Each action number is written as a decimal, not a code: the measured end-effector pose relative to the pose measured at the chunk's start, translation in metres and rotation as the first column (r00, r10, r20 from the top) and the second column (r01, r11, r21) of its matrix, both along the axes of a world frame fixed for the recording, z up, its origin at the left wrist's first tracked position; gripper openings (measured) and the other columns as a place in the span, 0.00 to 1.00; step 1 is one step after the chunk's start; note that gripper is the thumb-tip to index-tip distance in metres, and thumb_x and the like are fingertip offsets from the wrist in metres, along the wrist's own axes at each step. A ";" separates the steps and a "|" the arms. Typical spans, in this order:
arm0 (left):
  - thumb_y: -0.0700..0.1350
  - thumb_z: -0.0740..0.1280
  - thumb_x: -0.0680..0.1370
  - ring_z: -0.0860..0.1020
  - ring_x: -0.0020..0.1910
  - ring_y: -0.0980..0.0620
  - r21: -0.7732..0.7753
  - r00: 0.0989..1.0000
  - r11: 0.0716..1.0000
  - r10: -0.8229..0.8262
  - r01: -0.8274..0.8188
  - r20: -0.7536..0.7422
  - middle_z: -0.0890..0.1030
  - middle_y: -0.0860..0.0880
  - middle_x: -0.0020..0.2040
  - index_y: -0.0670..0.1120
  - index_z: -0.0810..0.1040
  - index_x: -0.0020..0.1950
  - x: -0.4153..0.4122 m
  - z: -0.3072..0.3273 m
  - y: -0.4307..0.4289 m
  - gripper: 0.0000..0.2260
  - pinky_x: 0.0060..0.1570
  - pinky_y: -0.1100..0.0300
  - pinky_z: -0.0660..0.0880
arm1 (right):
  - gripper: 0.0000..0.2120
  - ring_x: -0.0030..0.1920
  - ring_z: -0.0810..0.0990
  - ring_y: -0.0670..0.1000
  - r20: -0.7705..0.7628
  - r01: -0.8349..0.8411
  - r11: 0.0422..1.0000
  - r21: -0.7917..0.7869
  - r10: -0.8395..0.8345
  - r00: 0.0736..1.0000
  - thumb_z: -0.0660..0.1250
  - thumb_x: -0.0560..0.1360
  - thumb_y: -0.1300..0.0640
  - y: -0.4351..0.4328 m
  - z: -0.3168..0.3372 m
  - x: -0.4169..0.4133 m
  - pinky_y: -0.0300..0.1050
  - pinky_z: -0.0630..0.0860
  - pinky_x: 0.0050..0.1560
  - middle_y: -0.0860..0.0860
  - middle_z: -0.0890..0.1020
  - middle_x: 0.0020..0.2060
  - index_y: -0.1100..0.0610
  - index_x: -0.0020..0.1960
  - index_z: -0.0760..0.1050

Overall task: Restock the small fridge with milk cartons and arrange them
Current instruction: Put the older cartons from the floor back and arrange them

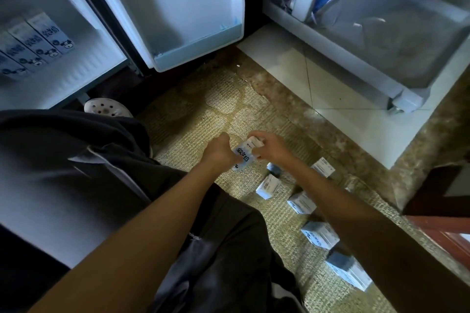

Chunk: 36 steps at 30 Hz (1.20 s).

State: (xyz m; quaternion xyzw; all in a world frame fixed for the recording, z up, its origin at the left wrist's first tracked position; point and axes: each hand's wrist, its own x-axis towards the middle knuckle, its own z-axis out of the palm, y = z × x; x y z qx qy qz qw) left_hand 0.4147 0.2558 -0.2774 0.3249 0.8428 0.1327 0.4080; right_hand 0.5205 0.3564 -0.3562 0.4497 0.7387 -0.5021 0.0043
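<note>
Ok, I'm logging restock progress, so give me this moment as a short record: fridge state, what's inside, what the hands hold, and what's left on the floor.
fridge: small fridge, door open
inside: row of milk cartons lying on the fridge floor at the left; at least four in view
hands: left hand and right hand both grip one carton above the mat
floor: at least six loose cartons on the woven mat, under and beside the right forearm
door shelf: nothing visible in it
</note>
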 end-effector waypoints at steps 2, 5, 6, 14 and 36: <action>0.41 0.72 0.72 0.72 0.62 0.43 0.016 0.998 0.999 -0.041 0.041 -0.040 0.70 0.40 0.66 0.41 0.60 0.72 0.001 0.000 -0.001 0.32 0.54 0.54 0.73 | 0.22 0.40 0.80 0.51 -0.061 0.041 0.988 -0.150 -0.051 0.997 0.65 0.69 0.71 0.006 0.026 0.005 0.47 0.83 0.43 0.51 0.79 0.42 0.56 0.60 0.76; 0.43 0.75 0.69 0.70 0.65 0.43 0.028 0.991 0.993 -0.112 0.114 -0.072 0.69 0.42 0.67 0.43 0.58 0.73 0.002 -0.002 -0.003 0.38 0.62 0.48 0.71 | 0.23 0.34 0.81 0.46 -0.158 -0.037 0.963 -0.267 -0.006 0.987 0.66 0.70 0.72 0.010 0.061 0.012 0.35 0.81 0.37 0.50 0.79 0.39 0.54 0.62 0.75; 0.43 0.75 0.68 0.71 0.64 0.43 0.041 0.987 0.990 -0.134 0.138 -0.085 0.71 0.43 0.66 0.43 0.61 0.71 0.002 -0.002 -0.003 0.36 0.63 0.46 0.70 | 0.23 0.34 0.81 0.46 -0.196 -0.059 0.953 -0.298 0.000 0.981 0.67 0.70 0.72 0.010 0.071 0.014 0.34 0.81 0.36 0.51 0.79 0.38 0.53 0.61 0.76; 0.44 0.75 0.66 0.75 0.47 0.48 0.046 0.998 0.998 0.049 -0.048 -0.025 0.78 0.46 0.54 0.43 0.71 0.59 0.002 0.001 -0.007 0.24 0.41 0.59 0.71 | 0.19 0.40 0.82 0.46 -0.304 0.004 0.924 -0.381 -0.130 0.944 0.65 0.76 0.58 0.007 0.065 0.024 0.36 0.81 0.41 0.48 0.81 0.43 0.47 0.65 0.69; 0.44 0.75 0.67 0.76 0.51 0.46 0.027 0.967 0.968 0.250 -0.251 0.042 0.79 0.45 0.56 0.43 0.73 0.58 0.004 0.007 -0.012 0.22 0.44 0.58 0.70 | 0.28 0.60 0.77 0.58 0.401 -0.049 0.982 0.184 -0.030 0.916 0.70 0.72 0.50 -0.054 -0.042 0.033 0.49 0.74 0.56 0.58 0.76 0.61 0.63 0.65 0.65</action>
